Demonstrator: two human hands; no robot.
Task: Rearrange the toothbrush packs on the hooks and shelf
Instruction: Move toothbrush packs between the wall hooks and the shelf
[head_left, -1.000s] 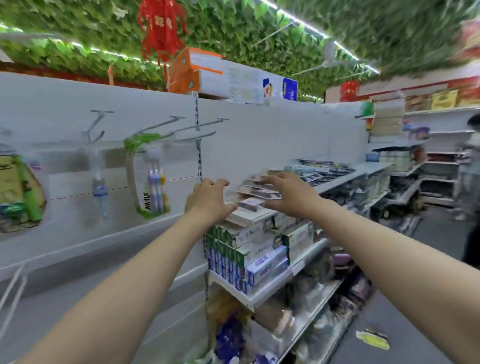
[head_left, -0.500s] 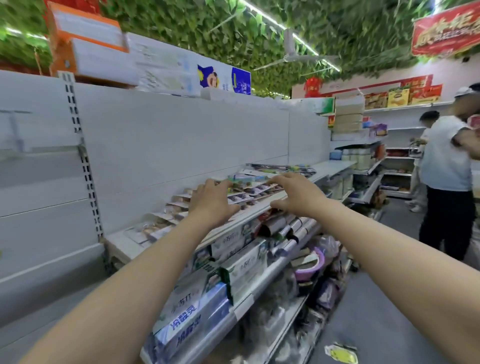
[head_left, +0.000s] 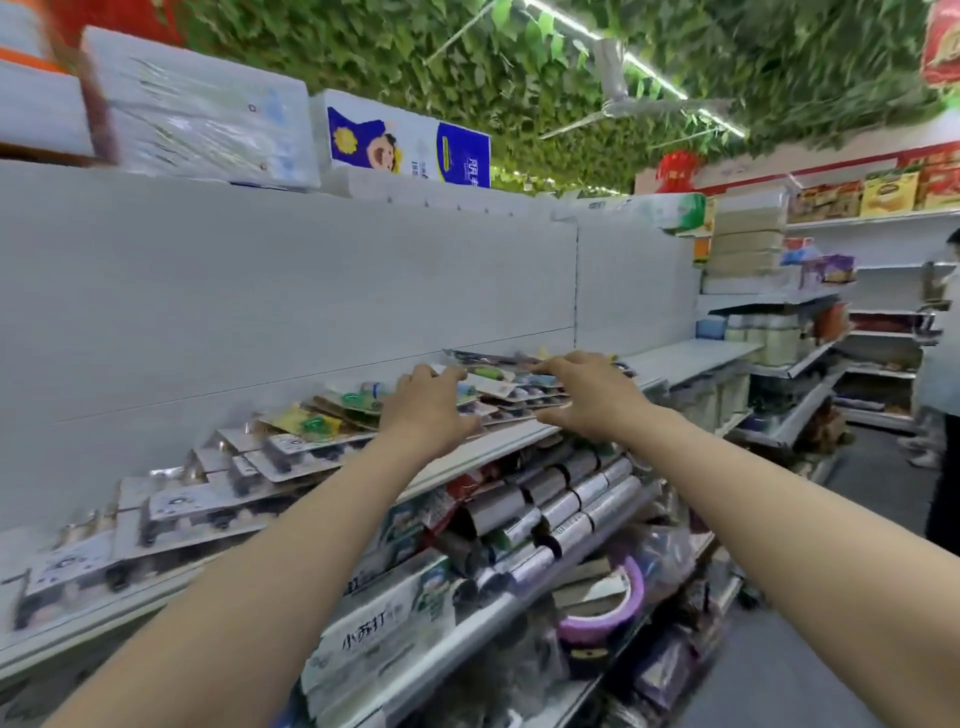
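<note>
Since half a second ago both hands have slid further along the shelf (head_left: 498, 446) to the right, and the hooks seen a second ago are out of view. Two bare forearms reach forward from the bottom of the picture over a white shop shelf. Toothbrush packs (head_left: 291, 447) lie flat on it in a long overlapping row, running from the lower left up to the far end where the hands are. The left hand (head_left: 428, 410) is palm down on the packs with its fingers bent over the edge of one; motion blur hides whether it grips that pack or only touches it. The right hand (head_left: 589, 397) is just beside it, spread wide and relaxed, fingers stretched over the last packs in the row and thumb pointing down near the shelf's front edge, holding nothing. Behind the packs stands a plain white back panel (head_left: 311, 291). On the shelf below lie boxed toothpaste (head_left: 379, 639) and silver tubes (head_left: 561, 509) stacked on their sides, with a purple roll of tape (head_left: 608, 613) lower still. Large tissue packs (head_left: 410, 140) sit on top of the unit. Green artificial leaves (head_left: 753, 47) cover the ceiling, where a white fan (head_left: 613, 98) hangs. More shelving runs along the right, and another person (head_left: 940, 395) stands partly cut off at the right edge
</note>
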